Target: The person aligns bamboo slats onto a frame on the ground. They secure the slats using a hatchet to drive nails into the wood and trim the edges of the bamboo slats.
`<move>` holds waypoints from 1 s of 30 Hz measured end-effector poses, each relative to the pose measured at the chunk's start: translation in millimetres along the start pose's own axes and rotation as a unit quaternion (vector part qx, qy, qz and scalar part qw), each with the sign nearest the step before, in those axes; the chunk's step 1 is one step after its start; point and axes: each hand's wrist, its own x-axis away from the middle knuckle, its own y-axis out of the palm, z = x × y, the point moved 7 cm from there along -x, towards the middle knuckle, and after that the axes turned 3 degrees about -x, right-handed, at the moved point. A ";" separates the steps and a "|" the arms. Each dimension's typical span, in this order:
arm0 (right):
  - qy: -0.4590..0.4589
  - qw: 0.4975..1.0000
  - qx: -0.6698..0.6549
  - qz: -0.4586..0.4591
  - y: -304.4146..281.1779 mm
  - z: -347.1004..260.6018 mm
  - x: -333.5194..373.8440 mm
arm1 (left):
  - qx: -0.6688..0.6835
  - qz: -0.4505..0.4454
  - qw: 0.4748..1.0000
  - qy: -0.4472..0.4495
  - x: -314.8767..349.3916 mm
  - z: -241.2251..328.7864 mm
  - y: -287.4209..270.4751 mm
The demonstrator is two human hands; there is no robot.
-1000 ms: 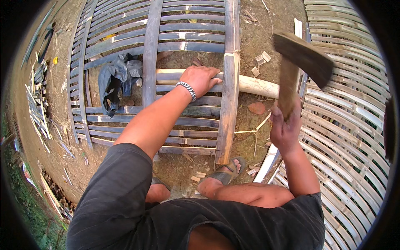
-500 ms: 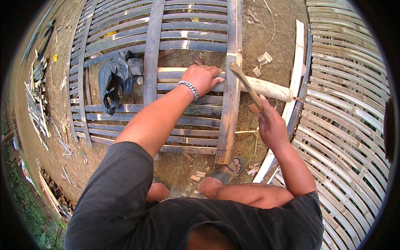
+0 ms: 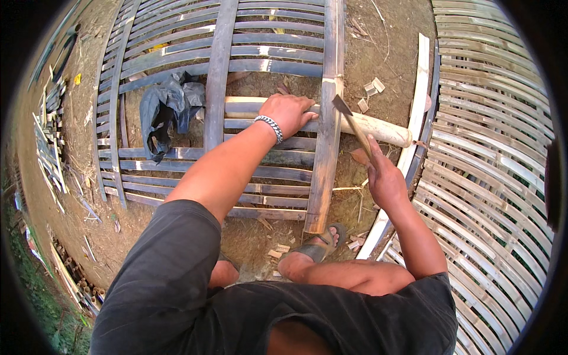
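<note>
My left hand (image 3: 288, 117), with a chain bracelet at its wrist, is closed over a bamboo slat (image 3: 242, 107) of a dark slatted bamboo frame. Its fingertips are close to the thick side rail (image 3: 329, 127). My right hand (image 3: 386, 180) grips a narrow brown tool (image 3: 358, 133) whose darker, flattened end points up and left over the rail. Whether that end is a blade or a hammer head I cannot tell. Under the rail, a pale bamboo pole (image 3: 378, 128) sticks out to the right, passing beneath the tool.
A crumpled black plastic bag (image 3: 168, 112) lies on the frame's left part. To the right is a second, paler slatted bamboo panel (image 3: 485, 171), edged by a long white strip (image 3: 419, 89). Wood chips (image 3: 374, 87) litter the dirt, and split bamboo (image 3: 52, 136) is heaped far left.
The tool's far end has shifted slightly right and down and has turned, showing a darker face. My left hand stays on the slat.
</note>
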 end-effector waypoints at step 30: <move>-0.026 0.986 -0.095 0.133 -24.9 -1.5 3.4 | 0.010 0.018 1.000 0.016 -3.3 3.4 -1.1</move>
